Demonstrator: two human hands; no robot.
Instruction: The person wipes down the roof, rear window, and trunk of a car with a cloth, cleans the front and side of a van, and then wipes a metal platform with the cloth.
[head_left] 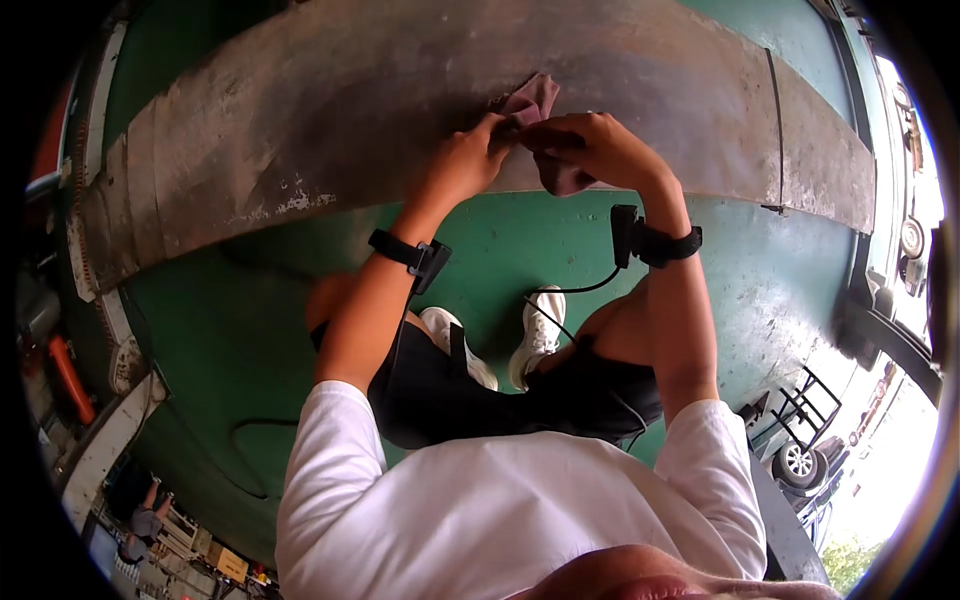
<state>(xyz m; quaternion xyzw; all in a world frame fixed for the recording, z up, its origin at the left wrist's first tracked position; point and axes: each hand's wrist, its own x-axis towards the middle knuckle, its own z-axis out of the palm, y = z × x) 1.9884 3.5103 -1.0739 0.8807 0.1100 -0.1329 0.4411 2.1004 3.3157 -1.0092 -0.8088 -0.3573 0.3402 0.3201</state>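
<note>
A crumpled reddish-pink cloth (535, 100) is held between my two hands, above a long, curved-looking, worn metal surface (370, 120). My left hand (468, 160) pinches the cloth from the left. On the right, my right hand (598, 148) has its fingers closed on the same cloth, and part of the cloth hangs below the fingers near the metal's front edge. Black straps with small devices are around both wrists.
Green floor (480, 240) lies below the metal surface, with my white shoes (541, 330) on it. A black cable runs from the right wrist. A black strap (777, 130) crosses the metal. At lower left another person (150, 518) is visible; a wheel (800, 462) is at right.
</note>
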